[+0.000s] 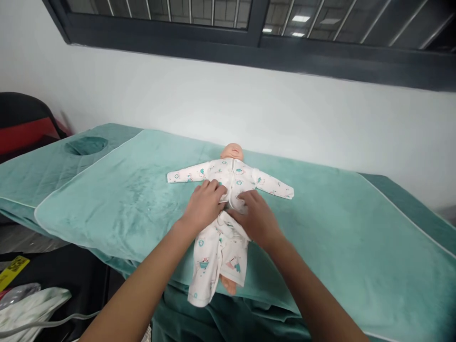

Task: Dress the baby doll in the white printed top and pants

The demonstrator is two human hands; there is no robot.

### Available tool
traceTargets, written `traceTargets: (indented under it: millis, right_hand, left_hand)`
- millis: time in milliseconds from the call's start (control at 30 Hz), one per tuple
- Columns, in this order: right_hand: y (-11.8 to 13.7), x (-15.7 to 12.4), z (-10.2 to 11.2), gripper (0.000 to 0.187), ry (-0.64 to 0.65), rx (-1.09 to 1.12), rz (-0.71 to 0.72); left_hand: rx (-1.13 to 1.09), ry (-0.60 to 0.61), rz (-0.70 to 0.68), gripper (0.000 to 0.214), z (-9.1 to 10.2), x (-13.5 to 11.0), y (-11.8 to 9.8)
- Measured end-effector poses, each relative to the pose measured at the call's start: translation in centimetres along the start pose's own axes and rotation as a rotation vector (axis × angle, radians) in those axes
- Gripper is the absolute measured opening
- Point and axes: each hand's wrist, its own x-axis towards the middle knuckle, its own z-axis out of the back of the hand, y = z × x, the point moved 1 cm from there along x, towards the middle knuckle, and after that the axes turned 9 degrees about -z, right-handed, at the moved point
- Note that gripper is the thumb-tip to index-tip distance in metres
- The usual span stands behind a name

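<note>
A baby doll (233, 151) lies on its back, its head toward the wall and its arms spread in long sleeves. It wears a white printed shirt (223, 170), closed down the front, and matching trousers (206, 259). One foot (228, 285) shows below the right-hand trouser leg; the other leg's end hangs flat over the bed edge. At the waist, my left hand (205, 203) has its fingers curled on the shirt's lower hem. Opposite it, my right hand (258, 219) bends its fingers round the other side of the hem, thumb near the bunched trouser waistband. Both fingertips are partly hidden.
The doll rests on a bed with a green plush cover (117, 199); a face hole (87, 145) is at its left end. A white wall and a barred window (228, 33) stand behind. Lower left are a black seat (78, 280), cloth (35, 308) and a cable (60, 323).
</note>
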Motion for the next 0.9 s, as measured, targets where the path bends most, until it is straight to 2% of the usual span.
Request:
traceTargets:
  millis: [33,100,200,267,333,400,433,500,567,600,667,767,833,900]
  right_hand:
    - [0.5,0.4,-0.4,0.025,-0.011,-0.103,0.033]
    - [1.2,1.4,-0.8,0.015,-0.008,-0.203,0.079]
    - [0.1,2.6,-0.2,0.019,-0.046,-0.059,0.017]
    - [-2.9,2.9,1.0,0.026,-0.13,0.168,-0.138]
    - [-7.1,2.5,2.3,0.032,-0.212,0.362,-0.327]
    - [-11.0,1.5,3.2,0.035,-0.281,0.292,-0.476]
    - [-12.4,0.9,3.4,0.034,-0.322,0.256,-0.507]
    - [-13.4,-0.3,3.3,0.033,-0.423,0.181,-0.464]
    - [-11.9,-1.2,2.4,0.03,-0.378,0.195,-0.292]
    - [-10.5,-1.5,1.8,0.028,-0.285,0.232,-0.184]
    - [-7.2,-1.7,0.8,0.024,0.009,0.332,-0.006]
    - [-3.3,-1.6,0.5,0.023,0.361,0.327,0.2]
    - [-2.0,-1.5,1.1,0.027,0.481,0.24,0.282]
    - [-1.5,-1.6,2.0,0.029,0.529,0.117,0.307]
  left_hand:
    - [0.0,-0.018,-0.006,0.011,0.0,0.2,-0.3]
    - [-0.099,-0.11,0.098,0.016,0.0,0.2,-0.4]
    - [-0.393,-0.432,0.421,0.019,0.5,-1.0,1.3]
    - [-0.614,-0.644,0.657,0.022,0.7,-2.5,3.2]
    - [-0.747,-0.725,0.814,0.023,0.7,-4.1,5.0]
    - [-0.68,-0.737,0.842,0.021,0.7,-5.6,6.0]
    - [-0.596,-0.733,0.794,0.02,0.6,-6.1,6.1]
    - [-0.491,-0.648,0.616,0.016,0.5,-6.4,5.5]
    - [-0.55,-0.42,0.406,0.013,0.4,-6.0,4.2]
    - [-0.602,-0.294,0.324,0.014,0.4,-5.8,3.6]
    - [-0.67,-0.087,0.238,0.017,0.7,-5.4,2.5]
    - [-0.675,0.118,0.186,0.018,2.1,-5.6,1.9]
    - [-0.683,0.254,0.136,0.016,3.2,-6.0,1.7]
    - [-0.665,0.352,0.098,0.011,4.1,-6.4,1.4]
